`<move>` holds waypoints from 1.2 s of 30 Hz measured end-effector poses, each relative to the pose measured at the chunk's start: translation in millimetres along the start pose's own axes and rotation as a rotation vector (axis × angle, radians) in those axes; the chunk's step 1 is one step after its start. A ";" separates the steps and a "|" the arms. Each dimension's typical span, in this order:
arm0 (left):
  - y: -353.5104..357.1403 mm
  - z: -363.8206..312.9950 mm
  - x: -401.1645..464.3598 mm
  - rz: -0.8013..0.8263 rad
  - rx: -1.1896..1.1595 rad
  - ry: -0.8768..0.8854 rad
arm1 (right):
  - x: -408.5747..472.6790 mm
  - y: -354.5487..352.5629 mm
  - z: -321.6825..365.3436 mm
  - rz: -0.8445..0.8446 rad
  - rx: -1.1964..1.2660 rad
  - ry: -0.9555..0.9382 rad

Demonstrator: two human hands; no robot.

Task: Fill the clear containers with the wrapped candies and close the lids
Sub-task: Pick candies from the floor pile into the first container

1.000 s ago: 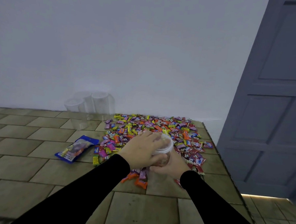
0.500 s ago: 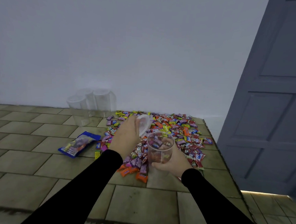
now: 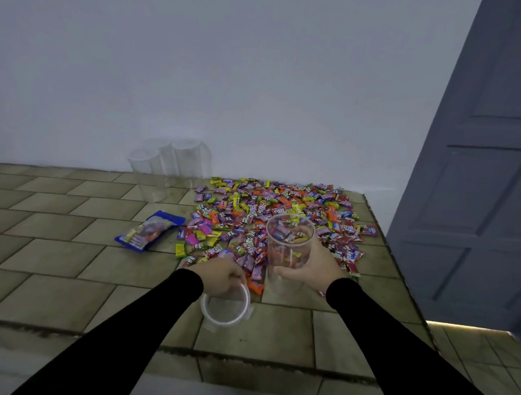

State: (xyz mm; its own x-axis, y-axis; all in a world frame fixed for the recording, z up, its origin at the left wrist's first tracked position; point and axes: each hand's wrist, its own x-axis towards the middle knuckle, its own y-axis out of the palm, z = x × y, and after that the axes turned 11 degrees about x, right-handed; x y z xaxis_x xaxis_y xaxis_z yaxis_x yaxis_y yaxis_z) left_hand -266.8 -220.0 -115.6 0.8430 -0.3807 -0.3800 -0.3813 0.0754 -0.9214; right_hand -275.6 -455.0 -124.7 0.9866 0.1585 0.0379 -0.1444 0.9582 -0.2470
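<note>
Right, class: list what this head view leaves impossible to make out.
- Candy wrappers: print too small to read.
- Left hand fingertips: hidden behind the lid rim.
- Three clear containers by the wall: whether lidded, too faint.
- Blue bag: label blurred.
- Door: cut off by the right edge.

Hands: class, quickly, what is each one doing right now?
Left hand: holds the lid.
Right hand: holds the open container.
</note>
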 end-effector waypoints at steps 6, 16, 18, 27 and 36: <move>10.7 -4.3 7.3 -0.113 0.242 0.059 | -3.7 -3.3 3.5 0.020 -0.033 0.014; 10.7 -20.3 19.1 -0.401 0.137 0.009 | -6.6 -40.4 -18.6 0.132 -0.489 -0.074; 10.9 -25.3 27.0 -0.319 0.075 -0.012 | -6.3 -44.3 -27.3 0.056 -0.588 -0.141; -0.6 -13.9 61.7 -0.210 0.117 -0.094 | -0.3 -13.5 -56.2 -0.066 -1.081 0.013; 15.6 -14.6 81.1 -0.274 0.172 0.028 | 31.7 -14.3 -59.4 -0.014 -1.116 -0.019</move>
State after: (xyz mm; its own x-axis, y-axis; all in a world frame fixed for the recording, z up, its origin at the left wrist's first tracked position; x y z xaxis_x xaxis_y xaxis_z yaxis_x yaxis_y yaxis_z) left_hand -209.9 -263.2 -159.6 0.8937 -0.4335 -0.1159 -0.0700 0.1206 -0.9902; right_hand -237.7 -477.8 -177.5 0.9849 0.1621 0.0605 0.0253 0.2107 -0.9772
